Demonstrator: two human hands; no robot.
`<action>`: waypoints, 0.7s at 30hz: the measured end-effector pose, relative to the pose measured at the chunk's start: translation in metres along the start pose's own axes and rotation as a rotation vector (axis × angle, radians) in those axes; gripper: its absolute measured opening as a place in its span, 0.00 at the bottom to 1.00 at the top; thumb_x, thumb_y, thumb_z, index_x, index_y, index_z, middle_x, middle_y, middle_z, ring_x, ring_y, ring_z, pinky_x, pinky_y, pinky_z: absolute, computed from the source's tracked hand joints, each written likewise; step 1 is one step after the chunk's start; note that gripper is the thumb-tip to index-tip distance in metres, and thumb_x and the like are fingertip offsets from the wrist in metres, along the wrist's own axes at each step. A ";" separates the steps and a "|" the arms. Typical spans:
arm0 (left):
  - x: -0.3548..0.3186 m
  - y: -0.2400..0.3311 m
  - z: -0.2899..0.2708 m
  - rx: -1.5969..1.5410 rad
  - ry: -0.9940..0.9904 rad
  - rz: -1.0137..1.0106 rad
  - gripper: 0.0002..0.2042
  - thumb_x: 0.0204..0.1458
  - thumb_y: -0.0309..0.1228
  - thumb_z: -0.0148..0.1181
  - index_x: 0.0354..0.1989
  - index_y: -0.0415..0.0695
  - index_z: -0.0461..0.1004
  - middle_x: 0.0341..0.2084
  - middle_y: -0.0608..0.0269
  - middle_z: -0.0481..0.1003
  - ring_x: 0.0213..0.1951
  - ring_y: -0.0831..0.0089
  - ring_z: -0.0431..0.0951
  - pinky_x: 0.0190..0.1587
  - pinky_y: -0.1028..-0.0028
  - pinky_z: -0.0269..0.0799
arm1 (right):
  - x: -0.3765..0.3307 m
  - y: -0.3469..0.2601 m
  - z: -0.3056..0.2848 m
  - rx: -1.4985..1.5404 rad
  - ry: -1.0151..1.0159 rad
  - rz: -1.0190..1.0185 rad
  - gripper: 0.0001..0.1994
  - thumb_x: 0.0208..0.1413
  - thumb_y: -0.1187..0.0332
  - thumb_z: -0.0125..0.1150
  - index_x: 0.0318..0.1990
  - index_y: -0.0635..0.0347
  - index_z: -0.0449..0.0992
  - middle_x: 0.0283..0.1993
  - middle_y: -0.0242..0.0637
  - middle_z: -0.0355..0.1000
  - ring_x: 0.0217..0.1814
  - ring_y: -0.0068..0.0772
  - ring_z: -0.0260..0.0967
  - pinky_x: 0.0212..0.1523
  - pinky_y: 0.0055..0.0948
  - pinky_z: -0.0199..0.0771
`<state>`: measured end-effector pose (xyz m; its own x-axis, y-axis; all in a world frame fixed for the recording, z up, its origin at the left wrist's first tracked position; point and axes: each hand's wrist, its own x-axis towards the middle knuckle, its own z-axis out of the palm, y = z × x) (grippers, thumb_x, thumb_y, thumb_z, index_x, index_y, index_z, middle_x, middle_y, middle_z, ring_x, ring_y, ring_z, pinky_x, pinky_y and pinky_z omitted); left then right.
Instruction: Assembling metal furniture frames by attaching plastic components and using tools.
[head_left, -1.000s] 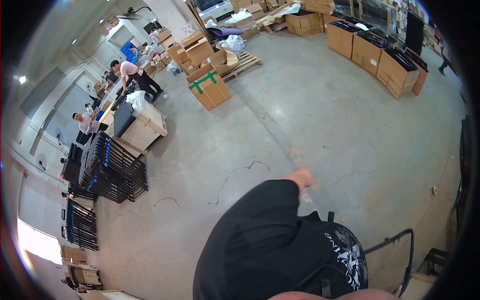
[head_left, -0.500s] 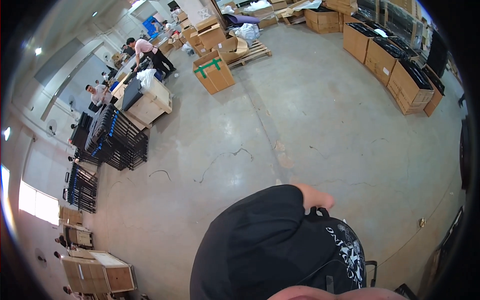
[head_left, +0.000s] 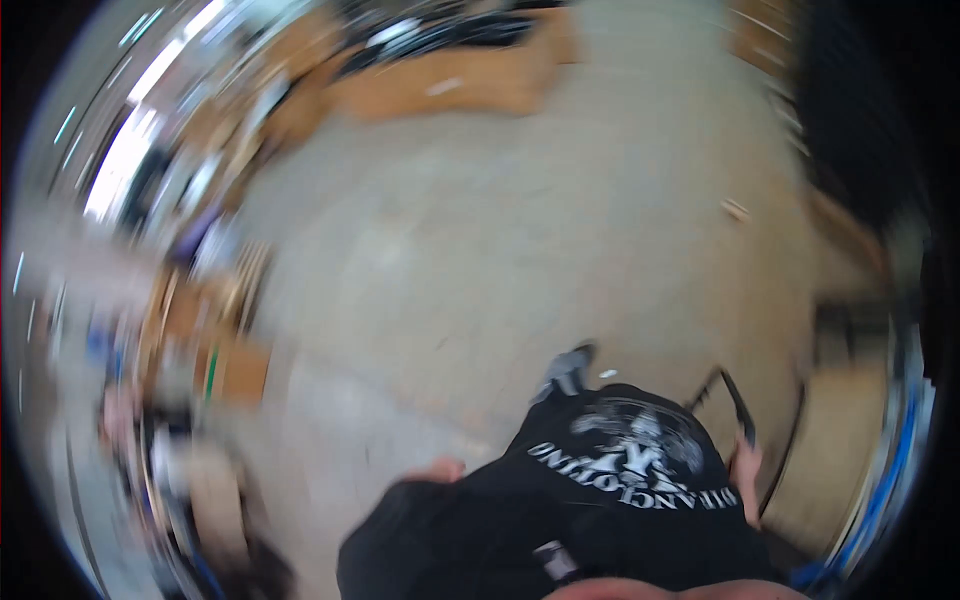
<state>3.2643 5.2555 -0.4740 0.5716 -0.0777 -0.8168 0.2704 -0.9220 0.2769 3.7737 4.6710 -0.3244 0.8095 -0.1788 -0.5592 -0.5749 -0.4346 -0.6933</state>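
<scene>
My right hand (head_left: 746, 462) is at the right side of my black printed shirt (head_left: 640, 470). It is closed around one end of a bent black bar with a handle-like shape (head_left: 738, 402), whose exact kind I cannot make out. The bar's other end reaches up and left over the floor. Out to the left of my body is my left hand (head_left: 442, 470), low over the floor; motion smears its fingers, and no object shows in it. One grey shoe (head_left: 568, 372) sticks out ahead of the shirt.
Cardboard boxes with black wrapped contents (head_left: 450, 80) stand far ahead. A box with green tape (head_left: 238, 370) sits at the left. Close on the right is a tan board-like surface (head_left: 835, 450) beside blue-edged items. A small scrap (head_left: 736, 210) lies on the concrete floor (head_left: 480, 230).
The view has swung to the right, so the boxes and pallet now lie farther left. My right hand with the black bar has come into view; my left hand appears farther left.
</scene>
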 end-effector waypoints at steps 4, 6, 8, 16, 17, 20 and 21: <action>0.124 -0.061 -0.139 -0.024 -0.046 -0.102 0.17 0.55 0.43 0.61 0.43 0.43 0.85 0.41 0.48 0.83 0.45 0.51 0.84 0.48 0.55 0.80 | -0.020 -0.092 0.007 0.039 0.215 -0.072 0.14 0.52 0.63 0.70 0.39 0.64 0.78 0.22 0.31 0.70 0.19 0.25 0.65 0.20 0.32 0.66; 0.225 -0.054 -0.270 -0.054 -0.067 -0.192 0.18 0.56 0.43 0.60 0.45 0.43 0.84 0.42 0.48 0.83 0.47 0.52 0.84 0.50 0.55 0.79 | -0.061 -0.127 -0.009 0.005 0.359 -0.037 0.17 0.49 0.61 0.70 0.40 0.66 0.79 0.24 0.34 0.71 0.23 0.28 0.69 0.26 0.34 0.70; 0.263 -0.048 -0.389 0.027 0.152 -0.170 0.22 0.59 0.47 0.57 0.49 0.40 0.82 0.45 0.46 0.83 0.50 0.50 0.83 0.54 0.58 0.78 | -0.068 -0.122 -0.010 0.006 0.481 -0.014 0.17 0.49 0.61 0.71 0.40 0.66 0.79 0.25 0.35 0.72 0.26 0.29 0.70 0.29 0.35 0.71; 0.448 0.091 -0.788 -0.899 0.589 -0.001 0.11 0.60 0.33 0.58 0.45 0.40 0.75 0.28 0.62 0.78 0.27 0.72 0.75 0.28 0.69 0.71 | -0.069 -0.162 -0.018 0.041 0.641 0.104 0.19 0.48 0.59 0.73 0.40 0.67 0.78 0.26 0.39 0.73 0.29 0.31 0.70 0.35 0.36 0.72; 0.459 0.138 -0.801 -1.024 0.586 0.090 0.07 0.60 0.30 0.57 0.43 0.43 0.72 0.25 0.67 0.74 0.23 0.78 0.71 0.24 0.74 0.66 | -0.062 -0.165 -0.025 0.064 0.663 0.120 0.19 0.48 0.59 0.73 0.40 0.67 0.78 0.26 0.39 0.73 0.29 0.31 0.70 0.35 0.36 0.72; 0.493 0.243 -0.760 -0.970 0.411 0.194 0.07 0.60 0.31 0.56 0.43 0.42 0.72 0.25 0.66 0.74 0.26 0.76 0.72 0.28 0.72 0.68 | -0.038 -0.143 -0.053 0.044 0.722 0.104 0.19 0.48 0.61 0.73 0.40 0.67 0.78 0.26 0.39 0.73 0.28 0.30 0.70 0.33 0.35 0.71; 0.513 0.246 -0.740 -0.730 0.277 0.168 0.08 0.62 0.33 0.55 0.42 0.43 0.73 0.27 0.64 0.75 0.26 0.73 0.74 0.29 0.69 0.70 | -0.030 -0.145 -0.064 0.073 0.720 0.115 0.19 0.48 0.61 0.73 0.40 0.67 0.78 0.26 0.39 0.73 0.28 0.30 0.70 0.33 0.35 0.71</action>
<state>4.1973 5.2696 -0.4503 0.7957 -0.0080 -0.6056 0.5477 -0.4176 0.7250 3.8399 4.6828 -0.1781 0.6068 -0.7666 -0.2100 -0.6471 -0.3231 -0.6906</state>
